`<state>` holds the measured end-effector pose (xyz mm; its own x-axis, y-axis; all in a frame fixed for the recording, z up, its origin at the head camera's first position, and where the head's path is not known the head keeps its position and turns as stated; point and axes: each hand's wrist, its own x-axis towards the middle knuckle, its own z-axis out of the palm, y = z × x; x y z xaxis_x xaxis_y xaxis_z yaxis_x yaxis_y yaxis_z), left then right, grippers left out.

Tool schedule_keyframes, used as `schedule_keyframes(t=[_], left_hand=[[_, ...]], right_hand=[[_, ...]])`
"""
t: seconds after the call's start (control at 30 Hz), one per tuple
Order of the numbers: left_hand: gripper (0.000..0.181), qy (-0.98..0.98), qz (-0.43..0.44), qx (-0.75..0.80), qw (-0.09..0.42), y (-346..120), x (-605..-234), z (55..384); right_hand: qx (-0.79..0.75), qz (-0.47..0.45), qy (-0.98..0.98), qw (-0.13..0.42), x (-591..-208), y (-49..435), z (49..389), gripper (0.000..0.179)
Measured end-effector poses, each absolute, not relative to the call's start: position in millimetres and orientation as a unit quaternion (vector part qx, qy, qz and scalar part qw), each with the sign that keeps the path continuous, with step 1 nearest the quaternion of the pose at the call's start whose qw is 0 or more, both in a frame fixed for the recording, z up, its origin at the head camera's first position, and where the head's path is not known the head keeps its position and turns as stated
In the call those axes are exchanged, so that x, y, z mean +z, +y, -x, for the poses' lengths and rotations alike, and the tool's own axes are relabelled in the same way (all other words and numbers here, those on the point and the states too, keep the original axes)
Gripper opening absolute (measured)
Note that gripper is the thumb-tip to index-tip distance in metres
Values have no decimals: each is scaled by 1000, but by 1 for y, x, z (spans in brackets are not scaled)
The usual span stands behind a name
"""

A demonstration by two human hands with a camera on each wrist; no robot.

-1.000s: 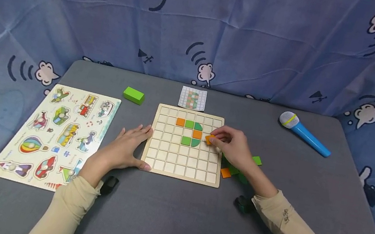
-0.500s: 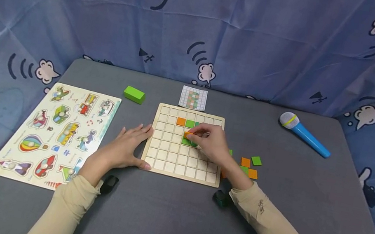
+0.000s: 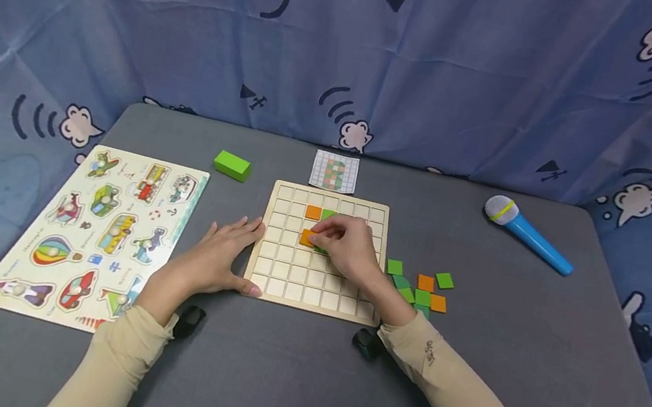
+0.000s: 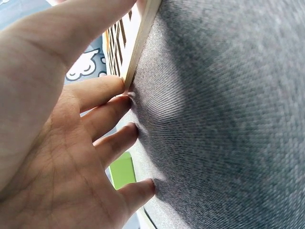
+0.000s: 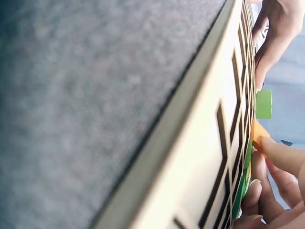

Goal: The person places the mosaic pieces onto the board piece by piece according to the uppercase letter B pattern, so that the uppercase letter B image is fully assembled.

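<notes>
Your outspread left hand [image 3: 219, 254] seemingly steadies the gridded board [image 3: 284, 253] while your right hand [image 3: 351, 246] pinches 1 orange tile [image 3: 305, 237].

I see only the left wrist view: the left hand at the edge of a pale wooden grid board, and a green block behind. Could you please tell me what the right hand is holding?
Observer: The right hand pinches a flat orange tile.
Operator: Thank you. Are there also some pieces lying loose?
Observer: Yes, loose flat green and orange tiles lie to the right of the pale wooden grid board.
Operator: Understood. And is there something just beyond the far edge of the board?
Observer: Yes, a small white card with a printed, coloured grid pattern lies there.
</notes>
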<state>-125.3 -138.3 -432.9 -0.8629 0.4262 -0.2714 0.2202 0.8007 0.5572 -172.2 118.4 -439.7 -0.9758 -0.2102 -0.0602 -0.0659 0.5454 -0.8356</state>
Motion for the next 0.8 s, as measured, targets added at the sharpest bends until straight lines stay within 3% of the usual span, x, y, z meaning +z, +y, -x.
schedule_keyframes(t=[0.47,0.8], left_hand=[[114,929,-177,261,192,-140,-434,126],[115,929,-179,263,191,-140,-435,125]], right_hand=[[-407,80,906,87,-440,114,172,6],[-425,114,895,76,-441,148,165,13]])
